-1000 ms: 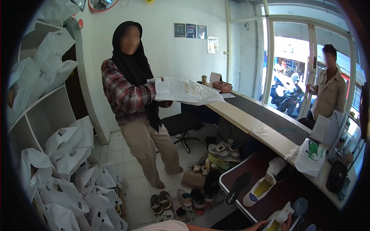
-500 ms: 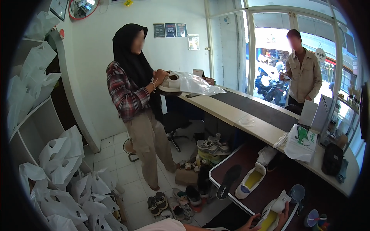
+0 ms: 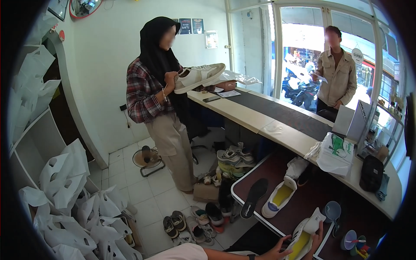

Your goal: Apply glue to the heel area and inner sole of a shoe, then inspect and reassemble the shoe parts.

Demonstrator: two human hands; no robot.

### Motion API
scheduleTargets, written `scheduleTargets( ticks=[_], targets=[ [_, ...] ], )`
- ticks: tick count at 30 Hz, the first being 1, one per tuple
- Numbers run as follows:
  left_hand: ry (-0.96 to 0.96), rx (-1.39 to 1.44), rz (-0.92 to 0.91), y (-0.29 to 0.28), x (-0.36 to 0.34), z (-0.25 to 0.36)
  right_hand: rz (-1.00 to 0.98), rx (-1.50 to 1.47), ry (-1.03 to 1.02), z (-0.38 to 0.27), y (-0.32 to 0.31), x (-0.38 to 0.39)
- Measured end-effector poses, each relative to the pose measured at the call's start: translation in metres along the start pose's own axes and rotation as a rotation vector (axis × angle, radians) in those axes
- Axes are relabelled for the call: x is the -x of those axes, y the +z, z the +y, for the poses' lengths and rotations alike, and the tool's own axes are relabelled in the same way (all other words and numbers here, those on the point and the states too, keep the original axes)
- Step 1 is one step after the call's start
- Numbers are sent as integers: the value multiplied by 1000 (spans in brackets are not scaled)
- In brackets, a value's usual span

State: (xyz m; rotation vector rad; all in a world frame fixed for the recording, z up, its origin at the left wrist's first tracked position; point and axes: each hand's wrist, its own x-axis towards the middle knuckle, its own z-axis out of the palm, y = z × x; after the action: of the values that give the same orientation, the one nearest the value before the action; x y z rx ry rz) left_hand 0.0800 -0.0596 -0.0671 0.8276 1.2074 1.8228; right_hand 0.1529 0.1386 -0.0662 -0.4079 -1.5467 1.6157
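Note:
A white shoe with a yellow inside and its tongue pulled up is between my hands, at the near edge of the dark red table. My left hand grips its left side, with a dark band on the wrist. Along the opposite side, the fingers of my right hand are wrapped round the shoe. Its lower end is cut off by the picture's edge. A matching white shoe with a yellow inside lies farther back on the table, beside a loose black insole.
Blue cups stand at the table's right. Several shoes line the tiled floor; white plastic bags pile up at left. A person holds a light sneaker by the counter; another person stands across it.
My view has shifted slightly. The standing person has moved right, and their light sneaker is now tilted toe-up and more fully visible. My hands stay on the white shoe.

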Motion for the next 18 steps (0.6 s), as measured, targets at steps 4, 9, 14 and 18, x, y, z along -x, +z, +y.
scheduleTargets(
  ticks=[4,9,14,18],
  targets=[
    [48,-45,2,-1,1,1,-3,-44,-1,-3,5,1],
    [20,10,-11,0,0,-1,-8,-101,-8,-11,12,1],
    [16,31,4,0,0,-6,-16,-159,-25,-19,22,3],
    [59,24,14,0,-1,-10,-30,-200,-51,-34,36,5]
  ],
)
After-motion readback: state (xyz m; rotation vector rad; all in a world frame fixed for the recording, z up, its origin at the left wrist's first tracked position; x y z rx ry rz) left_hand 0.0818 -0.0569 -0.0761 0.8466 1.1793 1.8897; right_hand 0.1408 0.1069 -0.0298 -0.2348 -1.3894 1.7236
